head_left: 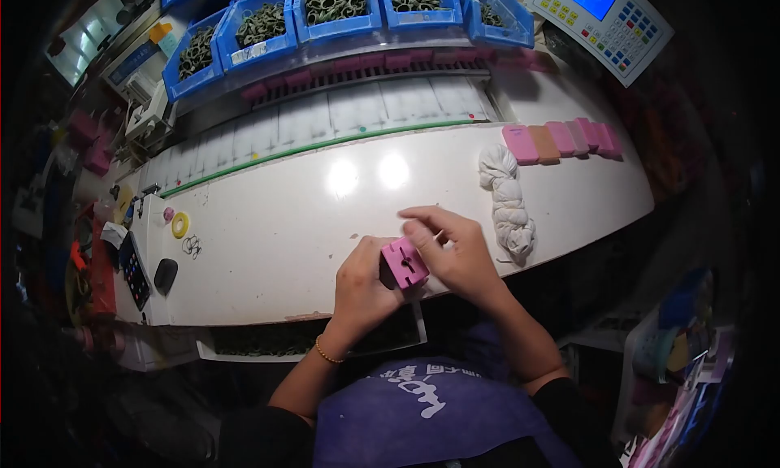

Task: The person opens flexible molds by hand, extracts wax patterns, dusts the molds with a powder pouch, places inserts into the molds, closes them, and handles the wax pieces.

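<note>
Near the front edge of the white table, my left hand (363, 283) is wrapped round a pink block (405, 262) that has a dark slotted opening in its upward face. My right hand (453, 250) is at the block's right side, with the thumb near its top corner and the index finger stretched out above it. The fingers of the right hand are curved and apart, and nothing can be made out between them. The underside of the block is hidden by my left hand.
A twisted white cloth (508, 204) and a row of pink blocks (561, 139) lie right. Blue bins (337, 27) of small green rings stand behind a green-edged strip (325, 145). Yellow tape (180, 225), a black mouse (166, 276) and a phone (134, 270) are left.
</note>
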A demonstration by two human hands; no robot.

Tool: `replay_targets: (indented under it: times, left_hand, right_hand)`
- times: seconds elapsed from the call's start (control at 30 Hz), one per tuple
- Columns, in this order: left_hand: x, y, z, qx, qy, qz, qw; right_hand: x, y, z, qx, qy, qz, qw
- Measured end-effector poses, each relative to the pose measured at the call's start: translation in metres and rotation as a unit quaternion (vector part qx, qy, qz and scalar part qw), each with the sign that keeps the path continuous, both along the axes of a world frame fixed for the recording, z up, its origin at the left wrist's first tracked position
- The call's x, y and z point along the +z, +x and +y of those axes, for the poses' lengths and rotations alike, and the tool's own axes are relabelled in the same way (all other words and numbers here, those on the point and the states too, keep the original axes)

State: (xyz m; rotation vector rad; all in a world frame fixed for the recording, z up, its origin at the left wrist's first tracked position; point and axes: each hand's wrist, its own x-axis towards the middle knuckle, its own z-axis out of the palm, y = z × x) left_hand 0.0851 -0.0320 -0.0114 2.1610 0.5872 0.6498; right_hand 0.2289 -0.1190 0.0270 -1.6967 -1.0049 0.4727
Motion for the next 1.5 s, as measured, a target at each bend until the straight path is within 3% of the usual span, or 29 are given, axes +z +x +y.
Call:
replay_targets:
  times: [0.07, 0.17, 0.4, 0.67, 0.77, 0.83, 0.93, 1.07, 1.13, 1.27, 1.33, 1.37, 1.43, 1.47, 1.5]
  left_hand:
    - [0.003, 0.001, -0.001, 0.006, 0.005, -0.002, 1.0]
    - [-0.007, 0.002, 0.001, 0.012, 0.003, -0.013, 1.0]
    - [-0.013, 0.0, 0.001, 0.008, -0.018, -0.037, 0.999]
    - [-0.011, -0.001, 0.001, 0.007, -0.025, -0.017, 1.0]
    - [-0.008, -0.001, 0.002, 0.003, -0.033, -0.017, 0.999]
    - [-0.008, -0.002, 0.0, 0.002, -0.034, -0.02, 0.999]
    - [-0.01, 0.0, 0.001, 0.006, -0.018, -0.013, 1.0]
    - [-0.01, -0.001, 0.001, -0.001, -0.01, -0.028, 1.0]
    - [-0.009, -0.002, 0.001, 0.0, -0.024, -0.028, 0.999]
    - [-0.004, -0.003, -0.001, -0.006, -0.038, -0.043, 0.998]
    - [-0.004, -0.003, -0.002, -0.001, -0.058, -0.059, 0.997]
    - [-0.004, -0.002, -0.002, -0.002, -0.058, -0.061, 0.996]
    - [-0.005, -0.002, -0.003, 0.003, -0.05, -0.049, 0.998]
    - [-0.007, -0.002, -0.003, 0.001, -0.05, -0.048, 0.998]
    - [-0.008, -0.002, -0.002, -0.002, -0.041, -0.041, 0.998]
  right_hand:
    - [0.009, -0.004, 0.005, 0.097, -0.085, 0.001, 0.992]
    - [-0.009, 0.004, 0.017, 0.187, -0.045, -0.012, 0.981]
    - [-0.008, 0.006, 0.013, 0.203, -0.059, 0.022, 0.977]
    - [-0.011, 0.006, 0.002, 0.203, -0.064, 0.153, 0.965]
    - [0.007, 0.006, -0.016, 0.207, -0.065, 0.06, 0.974]
    - [-0.007, 0.002, -0.019, 0.211, -0.054, 0.065, 0.974]
    - [-0.035, -0.01, -0.015, 0.166, 0.1, -0.121, 0.973]
    - [-0.056, -0.027, -0.011, 0.065, 0.184, -0.19, 0.962]
    - [-0.059, -0.03, -0.011, 0.042, 0.187, -0.102, 0.976]
    - [-0.056, -0.028, -0.016, -0.001, 0.193, -0.041, 0.98]
    - [-0.055, -0.019, -0.021, -0.09, 0.115, 0.108, 0.983]
    - [-0.053, -0.017, -0.021, -0.09, 0.116, 0.107, 0.983]
    - [-0.043, -0.018, -0.024, -0.036, 0.106, -0.016, 0.994]
    - [-0.037, -0.016, -0.025, -0.038, 0.107, -0.015, 0.993]
    - [-0.028, -0.013, -0.025, -0.073, 0.108, -0.138, 0.982]
